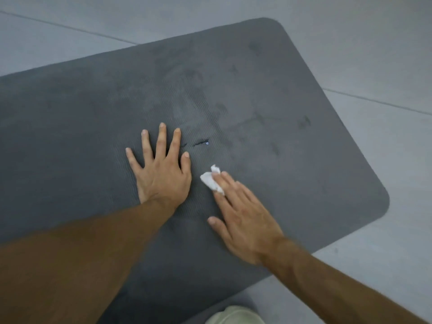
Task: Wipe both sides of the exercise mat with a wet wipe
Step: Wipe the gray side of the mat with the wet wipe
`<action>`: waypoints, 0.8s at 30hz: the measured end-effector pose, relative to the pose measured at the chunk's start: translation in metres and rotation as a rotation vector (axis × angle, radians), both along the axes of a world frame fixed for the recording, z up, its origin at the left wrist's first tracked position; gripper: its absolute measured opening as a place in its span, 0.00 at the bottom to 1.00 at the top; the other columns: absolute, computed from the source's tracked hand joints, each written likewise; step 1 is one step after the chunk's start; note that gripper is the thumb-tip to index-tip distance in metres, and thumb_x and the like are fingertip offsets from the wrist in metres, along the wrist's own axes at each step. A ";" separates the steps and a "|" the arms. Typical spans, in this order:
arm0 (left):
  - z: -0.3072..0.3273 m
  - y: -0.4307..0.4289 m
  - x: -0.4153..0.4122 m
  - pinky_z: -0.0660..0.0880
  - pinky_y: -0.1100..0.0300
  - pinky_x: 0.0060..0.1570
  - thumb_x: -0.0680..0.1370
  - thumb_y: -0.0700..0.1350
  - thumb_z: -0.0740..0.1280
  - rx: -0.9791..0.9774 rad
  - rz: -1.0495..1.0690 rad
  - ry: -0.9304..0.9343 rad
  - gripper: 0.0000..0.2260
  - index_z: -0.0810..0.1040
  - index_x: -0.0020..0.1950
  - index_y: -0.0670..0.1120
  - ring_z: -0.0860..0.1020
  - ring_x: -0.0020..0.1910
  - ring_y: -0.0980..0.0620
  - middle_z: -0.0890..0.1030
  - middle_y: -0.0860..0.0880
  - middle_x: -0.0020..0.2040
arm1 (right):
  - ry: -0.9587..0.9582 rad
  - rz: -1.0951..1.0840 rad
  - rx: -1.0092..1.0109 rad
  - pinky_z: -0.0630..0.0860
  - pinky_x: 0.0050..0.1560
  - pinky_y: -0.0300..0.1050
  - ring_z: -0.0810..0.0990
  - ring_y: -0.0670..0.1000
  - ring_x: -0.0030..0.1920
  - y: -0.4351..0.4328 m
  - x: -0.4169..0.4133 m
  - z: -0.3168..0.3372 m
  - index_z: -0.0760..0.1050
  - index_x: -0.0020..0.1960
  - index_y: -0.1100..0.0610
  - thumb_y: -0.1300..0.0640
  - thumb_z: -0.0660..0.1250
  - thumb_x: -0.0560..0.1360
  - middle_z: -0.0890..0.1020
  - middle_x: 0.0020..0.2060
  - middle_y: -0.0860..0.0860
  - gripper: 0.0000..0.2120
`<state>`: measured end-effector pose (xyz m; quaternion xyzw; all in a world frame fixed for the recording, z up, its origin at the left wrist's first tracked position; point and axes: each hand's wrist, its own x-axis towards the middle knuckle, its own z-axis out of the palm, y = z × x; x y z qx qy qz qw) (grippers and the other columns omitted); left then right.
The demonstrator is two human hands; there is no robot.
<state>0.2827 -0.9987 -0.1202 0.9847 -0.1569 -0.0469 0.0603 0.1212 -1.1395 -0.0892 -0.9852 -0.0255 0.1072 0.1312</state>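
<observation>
Mat: dark grey, ribbed, lying flat on the pale grey tiled floor; its rounded end points to the right, and its left part runs out of view.
Left hand: palm down on the mat just left of centre, fingers straight and spread wide, holding nothing.
Tear: a small dark nick in the mat surface, just right of the left fingertips (a tiny pale speck shows at its right end).
Wet wipe: white, crumpled into a small wad, lying on the mat between the two hands.
Right hand: laid flat with straight fingers pressing on the wipe, thumb out to the side on the mat; somewhat blurred.
Streaks: faint darker marks on the mat beyond the hands.
Pale object: at the bottom edge, cut off; I cannot tell what it is.
</observation>
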 end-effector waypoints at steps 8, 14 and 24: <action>0.005 -0.001 -0.003 0.42 0.29 0.77 0.86 0.56 0.47 -0.031 -0.033 0.033 0.26 0.52 0.85 0.57 0.44 0.84 0.46 0.49 0.55 0.85 | -0.049 0.014 -0.104 0.56 0.81 0.53 0.49 0.50 0.84 -0.018 -0.025 -0.008 0.57 0.84 0.58 0.43 0.51 0.85 0.53 0.84 0.51 0.31; 0.006 -0.012 -0.037 0.43 0.32 0.78 0.85 0.56 0.46 -0.024 -0.051 0.045 0.27 0.50 0.85 0.56 0.43 0.84 0.47 0.46 0.54 0.85 | -0.012 -0.421 -0.169 0.52 0.82 0.51 0.54 0.54 0.83 -0.103 -0.015 -0.004 0.53 0.84 0.59 0.40 0.44 0.84 0.56 0.83 0.55 0.35; 0.000 -0.019 -0.056 0.44 0.32 0.78 0.86 0.57 0.46 -0.028 -0.056 0.025 0.26 0.49 0.85 0.57 0.44 0.84 0.46 0.47 0.53 0.85 | 0.036 -0.022 0.029 0.52 0.82 0.52 0.42 0.50 0.84 -0.003 -0.060 -0.001 0.55 0.84 0.60 0.40 0.50 0.86 0.45 0.85 0.51 0.33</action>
